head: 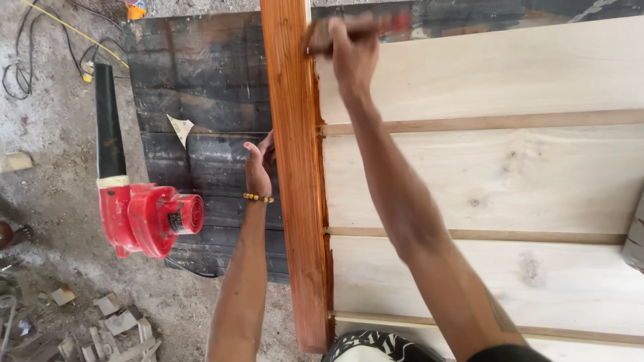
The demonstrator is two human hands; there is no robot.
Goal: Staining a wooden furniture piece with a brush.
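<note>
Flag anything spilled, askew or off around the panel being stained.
Stain has bled off the reddish frame rail onto the pale unfinished panel, an uneven dark edge along the joint. The right hand holds a brush at the top; the left hand steadies the rail. A red blower lies on the dirt.

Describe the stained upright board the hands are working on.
The stained board is long, narrow, reddish-orange wood with visible grain, glossy as if wet. It runs top to bottom along the left edge of a pale unfinished panel. The left hand touches its left side; the right hand holds a blurred tool at its upper right edge.
</note>
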